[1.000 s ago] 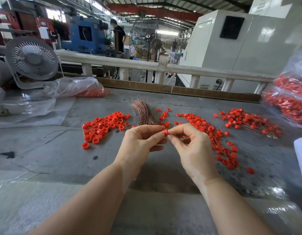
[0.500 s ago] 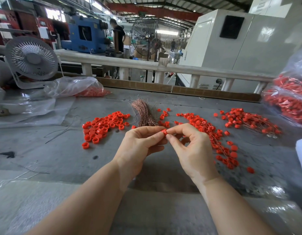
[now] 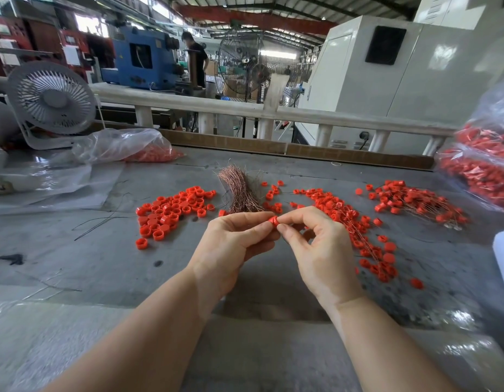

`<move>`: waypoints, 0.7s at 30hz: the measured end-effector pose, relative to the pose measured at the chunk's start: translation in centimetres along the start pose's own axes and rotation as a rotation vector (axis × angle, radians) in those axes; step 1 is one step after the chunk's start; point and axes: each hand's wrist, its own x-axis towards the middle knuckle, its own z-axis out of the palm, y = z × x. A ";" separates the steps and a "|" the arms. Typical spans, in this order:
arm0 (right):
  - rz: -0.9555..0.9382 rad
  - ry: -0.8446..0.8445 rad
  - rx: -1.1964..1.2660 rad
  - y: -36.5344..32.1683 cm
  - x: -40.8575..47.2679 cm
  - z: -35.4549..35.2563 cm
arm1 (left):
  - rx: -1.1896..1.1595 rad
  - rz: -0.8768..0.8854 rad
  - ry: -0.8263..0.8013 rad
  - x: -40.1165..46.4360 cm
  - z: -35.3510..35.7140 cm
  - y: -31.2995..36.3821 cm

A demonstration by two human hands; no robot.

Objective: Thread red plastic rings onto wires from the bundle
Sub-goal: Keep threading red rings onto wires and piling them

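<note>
Two hands pinch one red ring above a grey worktop.

The left hand (image 3: 233, 244) and right hand (image 3: 315, 250) meet fingertip to fingertip, each with thumb and forefinger closed on the same red ring (image 3: 272, 221); whether a wire runs through it cannot be told. Just beyond them lies the copper wire bundle (image 3: 239, 190), with a pile of loose rings (image 3: 171, 210) to its left and rings already on wires (image 3: 355, 222) to its right on the worktop (image 3: 103, 264).

Head view, one camera
Looks forward and down from close above the grey table (image 3: 75, 264), wide-angle, factory hall beyond the table.
</note>
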 end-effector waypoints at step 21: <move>0.004 0.009 0.019 0.0 0.0 -0.1 | -0.052 -0.017 -0.011 -0.1 0.2 0.1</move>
